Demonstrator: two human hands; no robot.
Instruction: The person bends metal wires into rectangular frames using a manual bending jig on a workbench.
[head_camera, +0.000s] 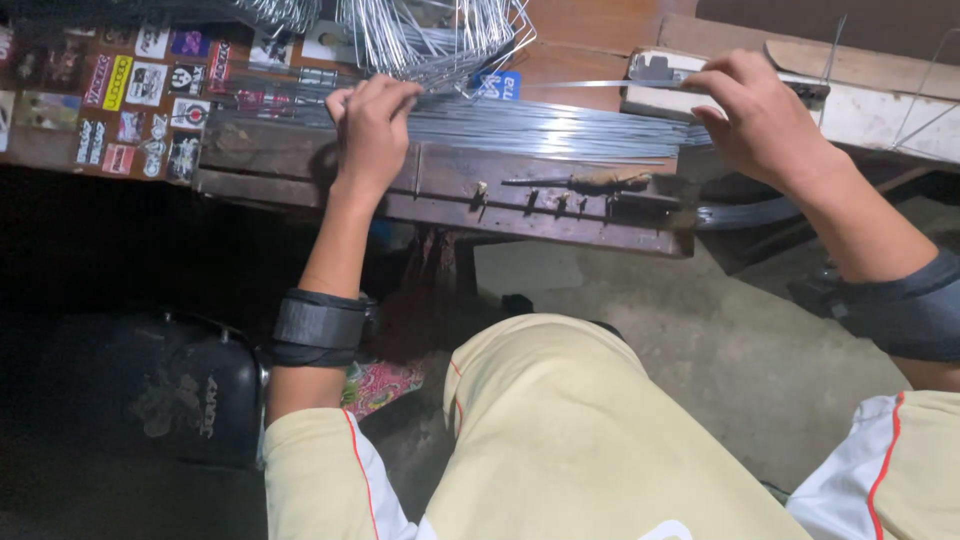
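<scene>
Wires lie under curled left fingers; right fingers pinch one.

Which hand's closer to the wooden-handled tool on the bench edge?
Right hand, though neither touches it: it sits up-right of the tool. The left hand rests on the wire bundle, farther left.
</scene>
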